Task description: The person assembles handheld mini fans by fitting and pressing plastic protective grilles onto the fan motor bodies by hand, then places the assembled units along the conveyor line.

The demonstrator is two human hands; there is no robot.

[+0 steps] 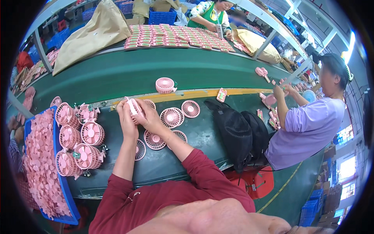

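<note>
Between both hands I hold a pink fan head (134, 109), tilted up on edge above the dark work table. My left hand (125, 117) closes on its left side, and my right hand (151, 119) grips it from the right. Around my forearms lie several round pink fan grilles (172, 117), some overlapping. To the left, several pink fan heads (92, 133) with fan blades inside stand in stacked rows, small green parts at their sides. Another fan head (165, 84) rests on the edge of the green conveyor belt, beyond my hands.
A blue crate (64, 187) full of pink blades stands far left. A black backpack (231, 130) lies right of the grilles, near a red stool (259, 182). A co-worker in a purple top (307, 128) works at right; another in a green apron (210, 17) stands across the green belt (117, 74).
</note>
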